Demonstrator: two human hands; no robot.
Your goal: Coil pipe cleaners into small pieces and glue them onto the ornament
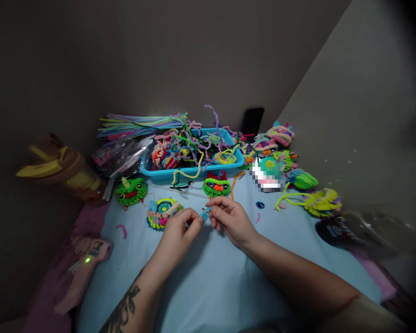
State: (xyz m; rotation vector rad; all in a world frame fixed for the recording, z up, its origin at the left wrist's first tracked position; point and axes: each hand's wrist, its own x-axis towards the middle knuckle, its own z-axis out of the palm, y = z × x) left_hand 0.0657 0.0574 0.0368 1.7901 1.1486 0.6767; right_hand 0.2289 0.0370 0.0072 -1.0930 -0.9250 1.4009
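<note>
Both my hands meet over the light blue cloth [208, 282] in the middle of the view. My left hand [180, 229] pinches one end of a short light blue pipe cleaner [204, 213]. My right hand [229, 217] pinches its other end, fingers curled. Just left of my left hand lies a round multicoloured pipe-cleaner figure [162, 212]. A red and green pipe-cleaner figure [217, 185] sits just beyond my hands.
A blue tray [194, 170] full of tangled pipe cleaners stands at the back, with a bundle of straight ones [138, 124] behind it. A green horned figure [131, 191] lies left; several more figures [298, 178] right. A pink glue gun [85, 270] with a green light lies at the left edge.
</note>
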